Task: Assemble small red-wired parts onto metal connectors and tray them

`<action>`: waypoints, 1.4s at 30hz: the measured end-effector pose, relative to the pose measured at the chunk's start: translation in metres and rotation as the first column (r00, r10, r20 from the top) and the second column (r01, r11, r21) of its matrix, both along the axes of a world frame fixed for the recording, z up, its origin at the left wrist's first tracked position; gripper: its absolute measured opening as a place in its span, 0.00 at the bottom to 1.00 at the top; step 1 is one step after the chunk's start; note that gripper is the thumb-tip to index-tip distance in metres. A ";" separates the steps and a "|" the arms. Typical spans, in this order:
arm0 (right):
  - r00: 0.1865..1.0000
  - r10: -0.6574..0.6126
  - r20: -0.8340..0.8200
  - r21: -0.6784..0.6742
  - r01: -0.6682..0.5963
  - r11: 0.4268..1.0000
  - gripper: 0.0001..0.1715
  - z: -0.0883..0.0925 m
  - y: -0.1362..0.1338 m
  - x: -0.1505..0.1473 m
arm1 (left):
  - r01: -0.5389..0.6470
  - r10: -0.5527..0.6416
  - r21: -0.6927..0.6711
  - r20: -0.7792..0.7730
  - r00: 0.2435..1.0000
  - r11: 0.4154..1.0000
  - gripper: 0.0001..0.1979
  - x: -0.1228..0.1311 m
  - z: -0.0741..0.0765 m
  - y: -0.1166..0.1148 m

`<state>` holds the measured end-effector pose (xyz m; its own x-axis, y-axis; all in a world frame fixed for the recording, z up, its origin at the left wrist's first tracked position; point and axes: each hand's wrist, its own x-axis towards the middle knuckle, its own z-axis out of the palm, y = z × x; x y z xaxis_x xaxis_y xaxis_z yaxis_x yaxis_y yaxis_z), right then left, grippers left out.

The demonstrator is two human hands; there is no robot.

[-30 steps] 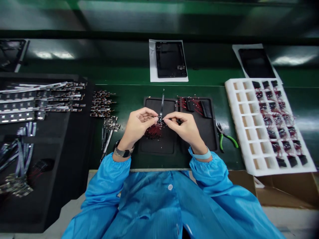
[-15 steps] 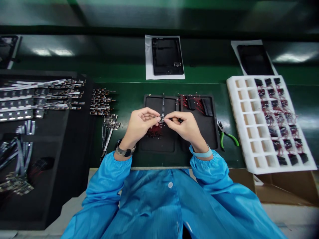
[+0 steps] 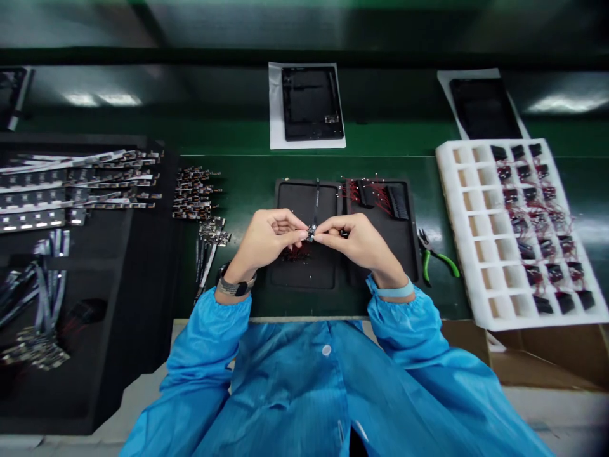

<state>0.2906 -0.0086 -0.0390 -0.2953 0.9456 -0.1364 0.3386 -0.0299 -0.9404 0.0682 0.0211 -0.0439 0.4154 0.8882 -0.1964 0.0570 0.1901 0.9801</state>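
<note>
My left hand [image 3: 273, 238] and my right hand [image 3: 352, 244] meet over the left part of a black tray [image 3: 302, 279]. Thumb and forefinger of each are pinched on a small circuit board [image 3: 311, 233], whose dark ribbon cable [image 3: 318, 193] points away from me. The fingertips hide much of the board. Below it, a clump of tiny parts with dark red wires [image 3: 295, 254] lies in the tray. Black blocks with red wires [image 3: 397, 203] rest in the tray's right part, beyond my right hand.
Green-handled cutting pliers [image 3: 436, 257] lie right of the tray, beside a white foam tray [image 3: 476, 247] holding wired black parts. Circuit boards [image 3: 193, 193] are piled on the left, next to a black bin [image 3: 128, 266] with ribbon boards. Tablet housings [image 3: 311, 105] lie on white sheets behind.
The tablet housings at the back have shifted slightly left. My fingers stay on the board, which sits a little lower in view, and its ribbon cable has swung slightly right.
</note>
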 end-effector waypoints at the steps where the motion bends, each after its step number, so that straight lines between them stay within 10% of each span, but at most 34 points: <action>1: 1.000 0.022 -0.016 -0.018 -0.022 1.000 0.14 0.001 0.000 0.001 | 0.019 -0.018 -0.018 0.012 1.000 1.000 0.08 -0.001 0.000 0.000; 32: 0.986 0.075 -0.151 -0.041 -0.082 0.996 0.19 -0.002 0.005 0.003 | -0.002 0.002 -0.007 0.043 0.999 1.000 0.08 0.000 0.008 -0.005; 38: 0.992 -0.129 -0.009 0.226 0.128 0.966 0.13 0.003 0.002 -0.006 | -0.276 0.228 0.209 0.226 0.947 0.938 0.07 -0.017 0.022 -0.004; 42: 0.960 0.102 0.261 0.291 -0.179 0.940 0.06 -0.005 -0.006 -0.026 | -0.443 0.351 0.274 0.325 0.878 0.854 0.10 -0.032 0.023 0.004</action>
